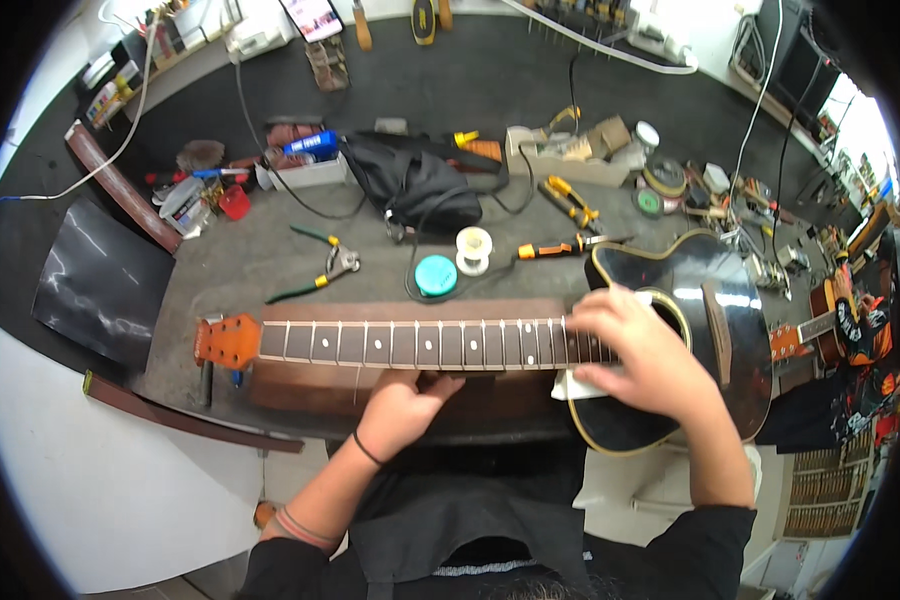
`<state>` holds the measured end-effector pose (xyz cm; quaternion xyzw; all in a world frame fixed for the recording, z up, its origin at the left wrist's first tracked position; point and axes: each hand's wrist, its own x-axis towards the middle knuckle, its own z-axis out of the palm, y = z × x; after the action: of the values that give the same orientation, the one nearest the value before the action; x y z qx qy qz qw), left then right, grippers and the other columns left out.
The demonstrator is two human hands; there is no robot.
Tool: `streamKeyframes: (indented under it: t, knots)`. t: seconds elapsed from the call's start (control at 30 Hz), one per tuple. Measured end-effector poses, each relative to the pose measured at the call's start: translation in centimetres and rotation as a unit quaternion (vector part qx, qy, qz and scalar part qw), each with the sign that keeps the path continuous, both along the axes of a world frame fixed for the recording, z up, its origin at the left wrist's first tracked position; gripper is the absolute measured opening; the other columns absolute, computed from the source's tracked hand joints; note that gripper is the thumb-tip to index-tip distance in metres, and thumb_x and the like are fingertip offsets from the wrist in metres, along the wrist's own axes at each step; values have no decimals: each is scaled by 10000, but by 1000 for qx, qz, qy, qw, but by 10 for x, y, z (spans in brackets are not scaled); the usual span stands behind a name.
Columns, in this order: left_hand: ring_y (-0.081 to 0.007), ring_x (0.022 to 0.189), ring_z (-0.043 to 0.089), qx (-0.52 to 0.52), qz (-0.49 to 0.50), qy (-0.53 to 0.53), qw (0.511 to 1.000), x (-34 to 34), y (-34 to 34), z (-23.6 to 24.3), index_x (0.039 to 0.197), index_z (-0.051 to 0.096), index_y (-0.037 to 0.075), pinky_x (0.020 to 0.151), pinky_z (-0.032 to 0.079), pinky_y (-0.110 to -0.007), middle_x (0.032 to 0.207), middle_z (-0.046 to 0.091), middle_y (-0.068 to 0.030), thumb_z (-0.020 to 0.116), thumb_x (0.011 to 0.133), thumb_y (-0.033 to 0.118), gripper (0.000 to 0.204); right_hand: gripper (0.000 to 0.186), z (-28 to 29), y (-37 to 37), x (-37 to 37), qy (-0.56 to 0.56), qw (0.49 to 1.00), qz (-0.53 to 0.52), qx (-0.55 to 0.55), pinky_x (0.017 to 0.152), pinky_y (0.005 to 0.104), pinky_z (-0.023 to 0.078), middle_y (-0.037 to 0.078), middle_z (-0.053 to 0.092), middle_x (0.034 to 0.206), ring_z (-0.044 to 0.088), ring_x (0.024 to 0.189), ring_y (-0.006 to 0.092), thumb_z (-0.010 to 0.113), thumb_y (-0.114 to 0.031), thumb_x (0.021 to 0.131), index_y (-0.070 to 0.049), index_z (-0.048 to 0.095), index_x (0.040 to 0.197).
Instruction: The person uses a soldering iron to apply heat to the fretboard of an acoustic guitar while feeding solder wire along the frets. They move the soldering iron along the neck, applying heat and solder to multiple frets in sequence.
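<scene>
- Black guitar (470, 344): face up along the near edge of the counter (195, 295); orange headstock (228, 341) toward the left end, body to the right.
- Left hand (398, 412): at the near edge, grip tucked under the neck; fingers partly hidden, cannot tell if clasped.
- Right hand (645, 350): grip spread across the body end of the fretboard, thumb on near side; cannot tell if anything is held under the palm.
- White item (570, 387): just beside the right thumb; kind unclear.
- Reddish-brown board (300, 392): beneath the neck, along near edge.
- Teal round container (436, 275), white spool (474, 248): side by side, mid-counter, beyond the neck.
- Orange-and-black-handled tool (550, 249): right of spool.
- Green-handled pliers (342, 262): handles splayed, nearer the left end.
- Black bag (410, 185): toward the far edge, between two pale trays (320, 176) (580, 174).
</scene>
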<state>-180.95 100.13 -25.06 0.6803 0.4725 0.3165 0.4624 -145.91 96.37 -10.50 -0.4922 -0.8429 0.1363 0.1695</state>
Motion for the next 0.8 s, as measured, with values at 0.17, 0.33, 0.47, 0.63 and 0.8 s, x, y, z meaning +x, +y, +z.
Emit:
streamKeyframes:
  t: [0.17, 0.33, 0.47, 0.63, 0.8]
  knots:
    - [-225, 869, 789, 120, 55, 10, 991, -7, -29, 3, 1121, 776, -34, 820, 625, -373, 989, 821, -148, 849, 1026, 109, 187, 424, 13, -22, -17, -66, 996, -27, 47, 1161, 525, 547, 161, 708, 1462, 678, 1344, 419, 864, -113, 978, -74, 773, 1390]
    - [-276, 1007, 824, 154, 8, -5, 988, -23, -44, -6, 1262, 765, -17, 920, 653, -399, 1145, 840, -155, 813, 1033, 41, 241, 406, 11, -31, -25, -99, 988, -19, 117, 1134, 513, 551, 155, 695, 1433, 682, 1298, 395, 805, -26, 942, -50, 776, 1346]
    - [-303, 1021, 818, 242, -11, -16, 970, -28, -50, 1, 1261, 772, 2, 926, 648, -408, 1125, 833, -144, 810, 1028, 13, 236, 395, 7, -37, -33, -84, 992, -33, 85, 1136, 500, 552, 156, 692, 1424, 677, 1301, 388, 793, -7, 936, -42, 781, 1329]
    - [-322, 992, 815, 263, -30, -32, 964, -39, -58, 5, 1226, 781, 12, 893, 642, -412, 1090, 826, -148, 800, 1014, -31, 217, 238, 20, -46, -45, -65, 996, -12, 67, 1081, 485, 564, 130, 707, 1313, 693, 1212, 373, 792, -16, 953, -39, 805, 1189]
    - [-315, 809, 802, 362, -90, -9, 928, -66, -57, 24, 1151, 799, 16, 725, 633, -399, 922, 810, -126, 825, 922, -78, 249, 108, 40, -39, -47, -5, 999, 31, 27, 1016, 475, 559, 115, 729, 1186, 702, 1147, 361, 801, -49, 984, -45, 804, 1092]
